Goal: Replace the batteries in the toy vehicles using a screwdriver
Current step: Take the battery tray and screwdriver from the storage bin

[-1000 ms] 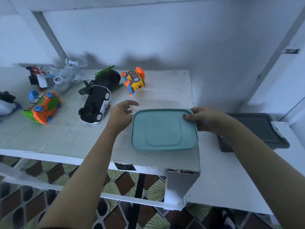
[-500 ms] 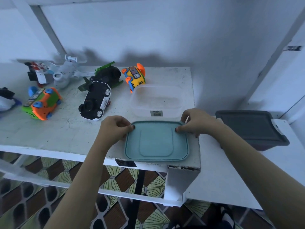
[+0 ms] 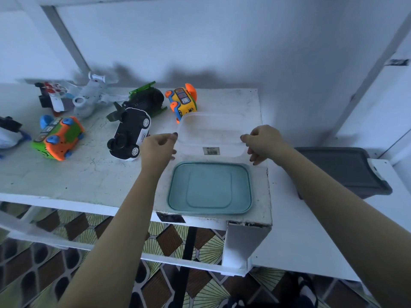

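Several toy vehicles lie on the white table (image 3: 93, 174): a black and white car (image 3: 131, 134), a green and black helicopter (image 3: 144, 101), a yellow and orange toy (image 3: 183, 103), an orange and green toy (image 3: 57, 138) and a white plane (image 3: 89, 98). A clear plastic container (image 3: 211, 136) stands open near the table's right end. Its teal lid (image 3: 210, 187) lies flat just in front of it, by the front edge. My left hand (image 3: 158, 147) grips the container's left rim, and my right hand (image 3: 262, 141) grips its right rim. No screwdriver or batteries are visible.
A dark grey bin with a lid (image 3: 342, 174) sits on the lower white surface to the right. A red and white toy (image 3: 53, 96) and a dark toy (image 3: 9, 130) lie at the far left. The wall rises right behind the table, with patterned floor below.
Both hands drew the teal lid off the container toward the front edge and set it down. They then let go of it and moved up to the container's sides.
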